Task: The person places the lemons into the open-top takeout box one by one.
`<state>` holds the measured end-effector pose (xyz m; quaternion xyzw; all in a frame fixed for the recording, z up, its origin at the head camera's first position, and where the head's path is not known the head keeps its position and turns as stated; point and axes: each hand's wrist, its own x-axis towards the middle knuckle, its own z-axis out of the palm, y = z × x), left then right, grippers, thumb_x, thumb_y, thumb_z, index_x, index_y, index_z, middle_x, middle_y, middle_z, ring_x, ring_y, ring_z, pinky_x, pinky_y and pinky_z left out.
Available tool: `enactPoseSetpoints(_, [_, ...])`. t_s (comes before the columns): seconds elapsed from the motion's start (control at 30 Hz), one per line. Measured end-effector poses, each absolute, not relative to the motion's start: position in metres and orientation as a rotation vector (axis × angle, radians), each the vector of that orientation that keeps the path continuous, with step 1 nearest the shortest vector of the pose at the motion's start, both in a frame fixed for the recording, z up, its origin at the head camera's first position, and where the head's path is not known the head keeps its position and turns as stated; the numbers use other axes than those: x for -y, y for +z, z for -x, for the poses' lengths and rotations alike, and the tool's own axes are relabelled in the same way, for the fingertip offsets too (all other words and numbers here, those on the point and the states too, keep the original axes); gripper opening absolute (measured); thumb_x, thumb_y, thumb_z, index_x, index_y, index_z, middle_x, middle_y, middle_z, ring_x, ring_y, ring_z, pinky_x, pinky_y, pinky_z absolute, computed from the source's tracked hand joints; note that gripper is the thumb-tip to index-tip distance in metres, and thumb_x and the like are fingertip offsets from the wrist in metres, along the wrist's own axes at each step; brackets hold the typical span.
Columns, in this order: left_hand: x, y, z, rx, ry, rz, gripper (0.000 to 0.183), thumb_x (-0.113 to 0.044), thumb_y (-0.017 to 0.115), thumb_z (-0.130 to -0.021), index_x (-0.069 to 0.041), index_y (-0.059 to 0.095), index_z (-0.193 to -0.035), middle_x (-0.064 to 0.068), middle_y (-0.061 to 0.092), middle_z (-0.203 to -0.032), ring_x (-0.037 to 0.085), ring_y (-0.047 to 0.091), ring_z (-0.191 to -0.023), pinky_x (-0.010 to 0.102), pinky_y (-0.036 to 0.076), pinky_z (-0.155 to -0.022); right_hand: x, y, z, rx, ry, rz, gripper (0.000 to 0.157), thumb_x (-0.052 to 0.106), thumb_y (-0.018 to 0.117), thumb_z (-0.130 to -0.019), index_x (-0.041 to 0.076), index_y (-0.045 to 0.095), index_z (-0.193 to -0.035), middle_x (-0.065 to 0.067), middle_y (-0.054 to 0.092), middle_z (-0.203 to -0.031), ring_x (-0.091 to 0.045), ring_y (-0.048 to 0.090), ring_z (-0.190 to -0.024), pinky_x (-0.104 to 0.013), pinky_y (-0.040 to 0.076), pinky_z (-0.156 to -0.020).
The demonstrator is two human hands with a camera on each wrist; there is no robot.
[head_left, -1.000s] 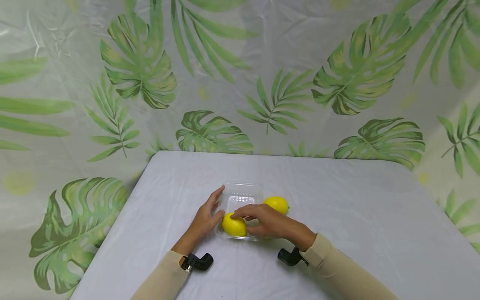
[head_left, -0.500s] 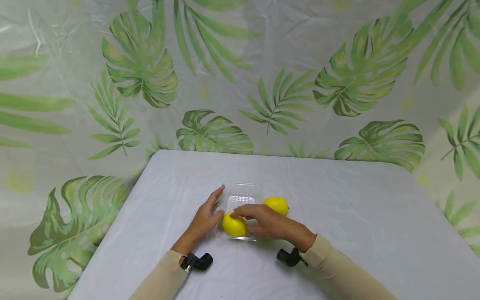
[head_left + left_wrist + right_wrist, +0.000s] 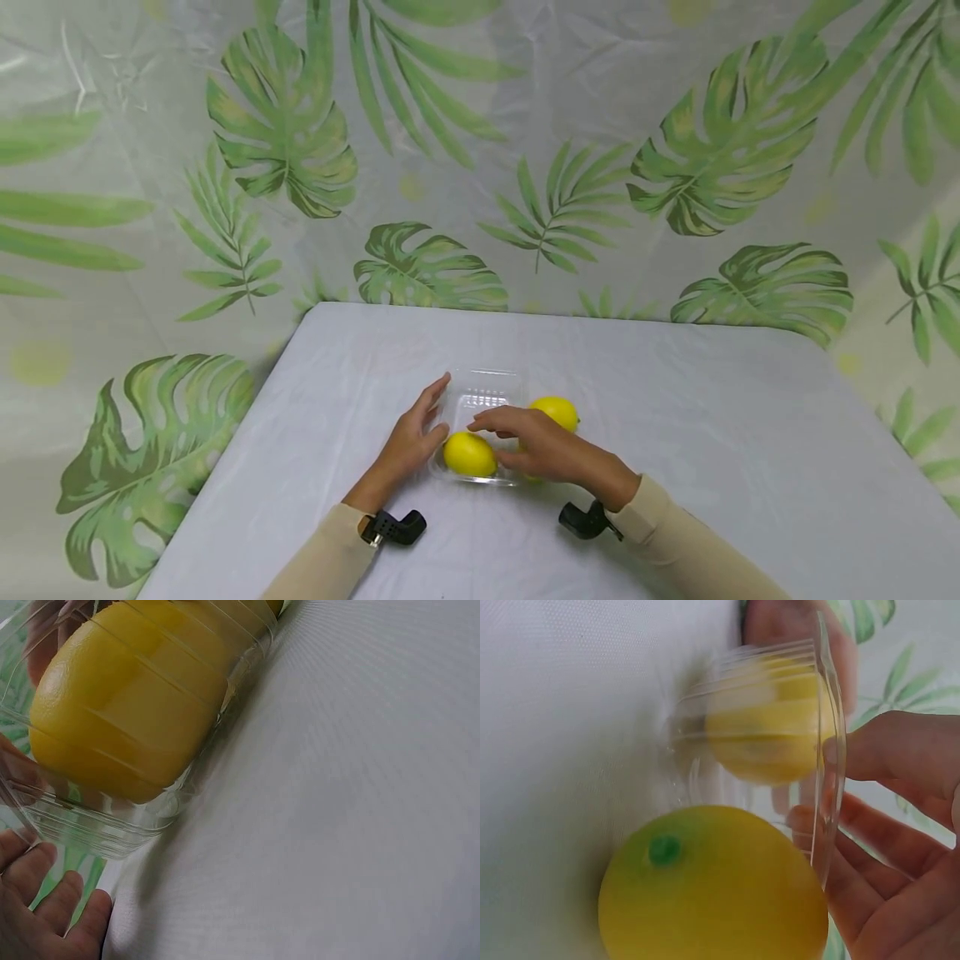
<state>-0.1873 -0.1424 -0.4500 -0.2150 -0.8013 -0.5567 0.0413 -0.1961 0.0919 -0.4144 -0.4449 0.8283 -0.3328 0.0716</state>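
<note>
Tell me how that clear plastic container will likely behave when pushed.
The clear plastic container would probably flex and feel light, since its ribbed walls look thin. The lemon inside it is rounded, with open room beyond, so a sharp push might set that rolling.

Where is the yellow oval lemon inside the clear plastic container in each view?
Head: yellow oval lemon, below centre.
Left wrist: lemon, upper left, seen through plastic.
Right wrist: lemon, above and right of centre.
Shared landmark: the clear plastic container around it.
</note>
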Motion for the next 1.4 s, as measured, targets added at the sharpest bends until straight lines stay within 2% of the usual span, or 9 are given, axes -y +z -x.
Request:
enactPoseSetpoints(0.2, [0.142,-0.45,0.187,2.445,-1.724,0.666,0.063,0.01,0.05,-0.088,0.005,0.029,-0.147,0.022,0.028,-0.154,0.04,0.031,-0.138,0.053,0.032,-0.109,-0.098,-0.412,0.197,-2.534,-1.031,1.338,0.041,-0.002,0.066,-0.085,0.005,0.06,-0.126,-0.004,0.06,-0.129,-0.022,0.059,-0.115,-0.033,0.054,-0.09])
enactPoseSetpoints(0.4, [0.141,-0.449,0.187,2.449,-1.724,0.655,0.063,0.01,0.05,-0.088,0.006,0.029,-0.147,0.023,0.029,-0.153,0.042,0.032,-0.138,0.054,0.032,-0.109,-0.106,-0.411,0.199,-2.57,-1.132,1.427,0.03,-0.001,0.062,-0.088,0.004,0.065,-0.117,-0.005,0.067,-0.116,-0.025,0.065,-0.102,-0.035,0.057,-0.084])
enactPoseSetpoints(0.57, [0.141,-0.45,0.186,2.454,-1.718,0.653,0.063,0.01,0.05,-0.088,0.007,0.028,-0.147,0.022,0.028,-0.154,0.04,0.032,-0.138,0.054,0.031,-0.11,-0.114,-0.412,0.201,-2.597,-1.192,1.416,0.027,-0.002,0.061,-0.088,0.007,0.068,-0.112,-0.006,0.069,-0.11,-0.026,0.067,-0.095,-0.037,0.058,-0.081])
enactPoseSetpoints(0.97, [0.142,-0.454,0.187,2.433,-1.742,0.651,0.063,0.011,0.049,-0.088,0.006,0.029,-0.147,0.021,0.028,-0.154,0.037,0.03,-0.14,0.053,0.03,-0.111,-0.144,-0.415,0.208,-2.763,-1.198,1.322,0.027,0.0,0.066,-0.086,0.009,0.069,-0.111,-0.001,0.069,-0.111,-0.02,0.065,-0.099,-0.038,0.057,-0.085])
enactPoseSetpoints(1.27, [0.142,-0.456,0.188,2.436,-1.703,0.644,0.063,0.011,0.05,-0.087,0.006,0.03,-0.147,0.021,0.03,-0.153,0.038,0.033,-0.138,0.053,0.033,-0.109,-0.16,-0.419,0.213,-2.869,-1.126,1.246,0.029,0.003,0.07,-0.085,0.008,0.069,-0.113,-0.001,0.067,-0.115,-0.02,0.064,-0.098,-0.038,0.057,-0.085])
enactPoseSetpoints(1.4, [0.142,-0.455,0.189,2.446,-1.702,0.643,0.063,0.011,0.05,-0.087,0.006,0.029,-0.147,0.021,0.03,-0.153,0.038,0.033,-0.138,0.052,0.033,-0.109,-0.164,-0.419,0.215,-2.875,-1.127,1.222,0.03,0.004,0.072,-0.084,0.007,0.068,-0.113,-0.002,0.067,-0.117,-0.021,0.063,-0.103,-0.038,0.056,-0.086])
